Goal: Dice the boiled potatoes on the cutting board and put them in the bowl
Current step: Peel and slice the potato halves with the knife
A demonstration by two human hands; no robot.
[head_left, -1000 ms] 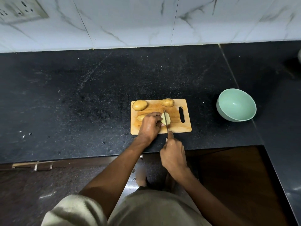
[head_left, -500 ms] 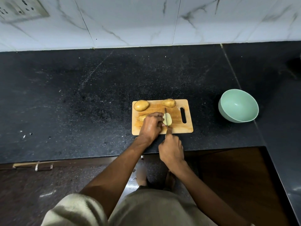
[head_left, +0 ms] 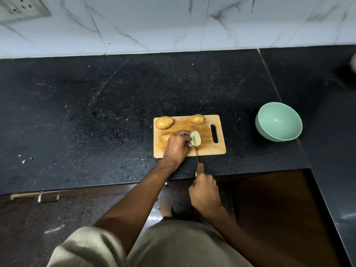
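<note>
Since 1 second ago the right hand (head_left: 205,191) has drawn back toward the bottom of the frame, sliding the knife (head_left: 196,151) through the cut potato piece (head_left: 196,139); its fist now sits below the counter edge (head_left: 250,171), where before it was just under the cutting board (head_left: 208,149). This hand is curled round the wooden handle. The left hand (head_left: 177,146) has barely shifted; its fingers are bent over the pale piece, pinning it, likely so that the soft boiled flesh does not slide under the blade.

The piece lies at the centre of the board, cut face up, its long axis running from upper frame to lower frame. The blade lies along that same axis, tip toward the wall, so the cut looks lengthwise, a strip before dicing. A skin-on piece (head_left: 166,137) peeps out left of the left hand.

2 whole potatoes wait along the board's upper edge, one upper left (head_left: 164,122) and one upper centre (head_left: 196,119), both lying crosswise, well apart from the blade. The green bowl (head_left: 278,122) stands to the right of the board, apart from it, with nothing visible inside, probably kept on the knife-hand side for easy transfer.
</note>
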